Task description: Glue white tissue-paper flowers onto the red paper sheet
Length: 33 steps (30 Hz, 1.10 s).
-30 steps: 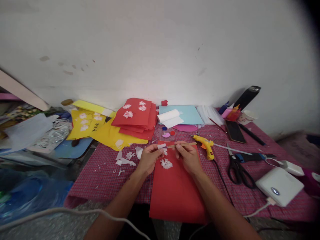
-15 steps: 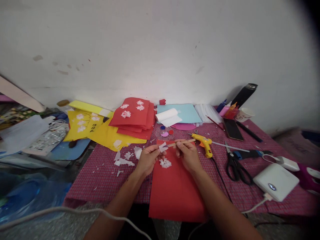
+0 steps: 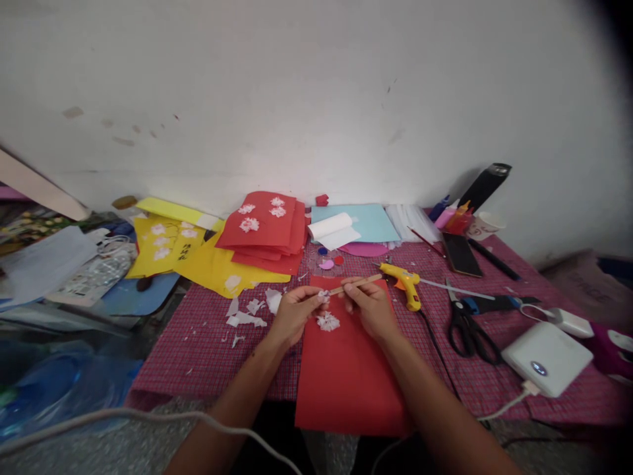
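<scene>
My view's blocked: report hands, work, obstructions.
Left hand pinching crumpled white paper. Right hand holding wooden stick, tip at the paper. Red sheet below both; glue gun lies off to the right, touching neither hand.

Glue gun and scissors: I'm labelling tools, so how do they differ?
The glue gun is yellow; the scissors have black handles. The glue gun's nozzle points left; the scissors' blades point toward the wall. A cord trails from the glue gun, none from the scissors. Both lie unheld.
</scene>
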{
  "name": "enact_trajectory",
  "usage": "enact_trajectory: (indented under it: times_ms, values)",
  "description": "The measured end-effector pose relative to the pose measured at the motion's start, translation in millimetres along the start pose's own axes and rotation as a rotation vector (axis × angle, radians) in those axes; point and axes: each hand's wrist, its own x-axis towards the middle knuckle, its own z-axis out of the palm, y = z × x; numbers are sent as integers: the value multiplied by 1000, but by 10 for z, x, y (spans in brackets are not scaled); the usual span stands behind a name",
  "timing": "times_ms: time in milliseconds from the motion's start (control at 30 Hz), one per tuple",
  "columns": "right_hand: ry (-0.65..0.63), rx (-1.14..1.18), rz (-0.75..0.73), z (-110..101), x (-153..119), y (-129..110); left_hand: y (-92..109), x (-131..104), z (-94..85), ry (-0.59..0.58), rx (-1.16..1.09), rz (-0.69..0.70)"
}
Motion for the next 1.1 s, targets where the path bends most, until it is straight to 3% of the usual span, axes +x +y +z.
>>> enact_trajectory:
  times_ms: [433,667,800,1100]
  values:
    - [-20,-156,-49,13,-13,1,-94,19,-37,-49,100,56]
    - [-60,-16,-85,-40,-47,5,-88,16,-38,-67,103,23]
    - [-83,1,-29,-49,-43,5,-66,0,-33,-99,111,7]
    - [-22,-71,-38,2,-31,-10,-90,-5,-43,-134,188,40]
